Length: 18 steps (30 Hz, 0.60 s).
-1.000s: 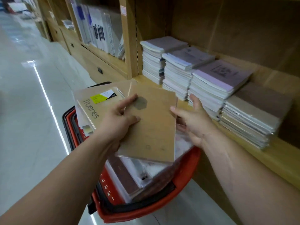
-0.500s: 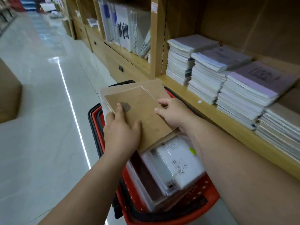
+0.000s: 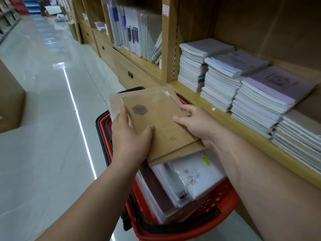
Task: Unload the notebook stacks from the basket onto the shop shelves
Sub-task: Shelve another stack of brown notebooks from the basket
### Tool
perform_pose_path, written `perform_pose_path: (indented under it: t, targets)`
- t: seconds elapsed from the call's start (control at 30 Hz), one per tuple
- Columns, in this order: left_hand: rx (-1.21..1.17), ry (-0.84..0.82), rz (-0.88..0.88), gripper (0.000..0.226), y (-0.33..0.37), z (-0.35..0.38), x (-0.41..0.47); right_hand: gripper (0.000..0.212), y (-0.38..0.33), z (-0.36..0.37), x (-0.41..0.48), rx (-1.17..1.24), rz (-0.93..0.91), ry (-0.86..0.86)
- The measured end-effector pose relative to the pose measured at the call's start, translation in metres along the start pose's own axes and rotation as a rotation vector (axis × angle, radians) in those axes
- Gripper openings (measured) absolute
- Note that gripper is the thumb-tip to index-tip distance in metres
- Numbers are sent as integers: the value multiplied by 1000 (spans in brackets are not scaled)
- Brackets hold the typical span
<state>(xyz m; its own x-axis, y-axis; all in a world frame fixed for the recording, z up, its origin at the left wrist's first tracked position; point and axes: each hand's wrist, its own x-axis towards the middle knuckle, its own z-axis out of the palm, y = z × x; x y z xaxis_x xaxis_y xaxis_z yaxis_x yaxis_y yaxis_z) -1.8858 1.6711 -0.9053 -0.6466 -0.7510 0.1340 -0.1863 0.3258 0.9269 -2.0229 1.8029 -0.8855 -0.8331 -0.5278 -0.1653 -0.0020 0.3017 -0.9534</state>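
A red basket (image 3: 224,202) with black handles stands on the floor below the shelf, packed with notebook stacks. On top lies a stack of brown kraft notebooks (image 3: 161,122) in clear wrap, bearing a grey hexagon mark. My left hand (image 3: 130,138) grips its left edge, thumb on the cover. My right hand (image 3: 194,122) grips its right edge, fingers curled under. Below them lie white wrapped notebooks (image 3: 196,174) and a dark brown one (image 3: 152,185). The wooden shelf (image 3: 231,122) runs along the right.
Several stacks of pale notebooks (image 3: 231,73) fill the shelf to the right, leaving a bare strip along its front edge. An upright post (image 3: 169,40) divides it from a bay of standing folders (image 3: 135,30). A cardboard box (image 3: 10,101) sits on the tiled floor at left.
The brown notebook stack came down from a raised, tilted hold to lie flat over the basket, both hands still on it. The view turned left along the aisle.
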Motion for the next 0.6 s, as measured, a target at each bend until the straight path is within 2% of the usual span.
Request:
perform_pose_path:
  t: [0.13,0.27,0.43,0.6]
  targets:
    - [-142,-75,88,93,28,12,-17,59,2,-33,-26,229,-62,51]
    - [-250,-208,141,90,44,34,-34,63,11,-64,-62,252,-168,164]
    - [-263,-423,196,89,72,77,-63,62,37,-115,-121,239,-192,386]
    - [-243,-603,297,86,126,134,-93,57,52,-173,-175,322,-182,682]
